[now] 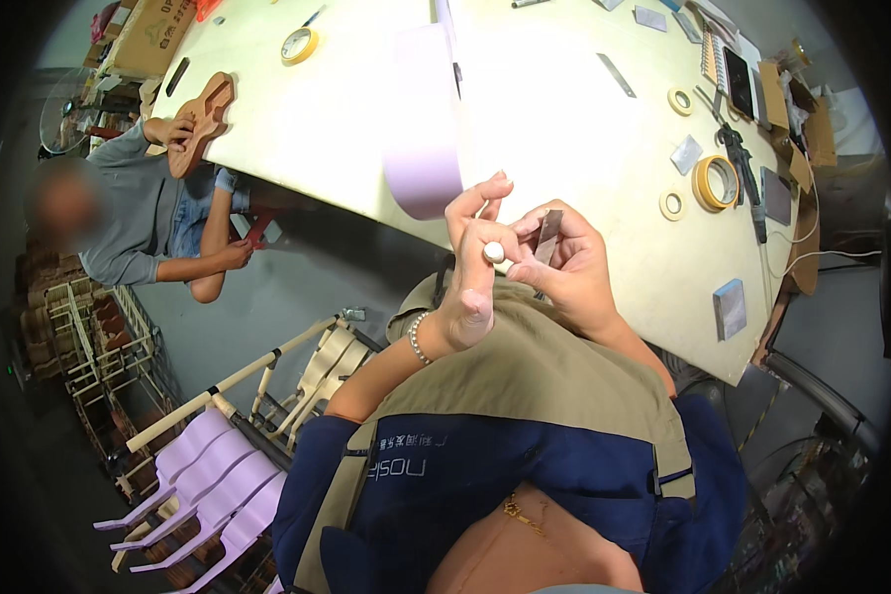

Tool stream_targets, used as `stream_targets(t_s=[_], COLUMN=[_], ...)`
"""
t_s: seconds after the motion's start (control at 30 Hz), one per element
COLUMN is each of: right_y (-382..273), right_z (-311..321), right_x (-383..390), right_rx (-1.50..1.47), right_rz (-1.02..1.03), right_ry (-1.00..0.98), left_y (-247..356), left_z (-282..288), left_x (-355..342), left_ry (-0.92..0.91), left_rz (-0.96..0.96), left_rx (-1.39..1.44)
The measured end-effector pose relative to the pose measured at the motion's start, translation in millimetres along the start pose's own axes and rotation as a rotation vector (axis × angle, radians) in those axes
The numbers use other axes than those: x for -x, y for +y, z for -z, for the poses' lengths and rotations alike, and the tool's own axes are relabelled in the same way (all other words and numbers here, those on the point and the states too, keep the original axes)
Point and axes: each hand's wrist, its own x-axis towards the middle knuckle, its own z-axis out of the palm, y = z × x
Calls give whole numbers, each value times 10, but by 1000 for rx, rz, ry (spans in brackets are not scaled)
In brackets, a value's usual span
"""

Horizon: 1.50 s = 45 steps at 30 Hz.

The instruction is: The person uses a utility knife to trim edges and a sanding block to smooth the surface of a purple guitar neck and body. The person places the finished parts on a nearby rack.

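Observation:
My left hand (475,262), a beaded bracelet at its wrist, grips a small white cylindrical piece (494,251) with curled fingers in front of my apron. Close beside it, my right hand (574,267) pinches a flat, narrow metal strip (549,238) between thumb and fingers. Just beyond my hands, a lilac curved piece, like an instrument body (421,168), rests at the near edge of the pale worktable (327,139), its far part washed out by light.
A co-worker (148,228) sits at left, one hand on a wooden guitar-shaped piece (203,119). Tape rolls (718,183), a black tool (742,168) and a small block (730,307) lie on the table's right. Racks of lilac pieces (198,465) stand at lower left, near my side.

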Motion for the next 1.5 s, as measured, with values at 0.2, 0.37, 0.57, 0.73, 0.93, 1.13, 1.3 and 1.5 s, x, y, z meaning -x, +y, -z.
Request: stream_targets(t_s=[0.2,0.37,0.57,0.73,0.93,1.13,1.3,1.5], right_y=[41,209,398,408,616,987,1212,1365], right_z=[230,1411,2839,2594,1580,540,-287,-769], right_x=[-90,-553,-849,-813,-207,148,158,-42], right_rx=[-81,561,1153,1203,471,167,75,-60], right_rz=[30,140,35,166,-53,-17,82,213], right_ry=[49,682,1085,1090,958,1051,1052,1166], left_y=[-69,267,220,130,-691,-1773,-2337,-2357], left_z=[-79,115,770,1417,2155,2297,1868,1646], left_x=[-88,-114,-180,-366,-1286,-2320,-2568,-2509], left_ry=[-36,370,781,808,466,84,-152,-286], left_rz=[18,-120,4,81,296,764,967,946], left_rx=[-223,-637,-374,-307,-373,-48,507,669])
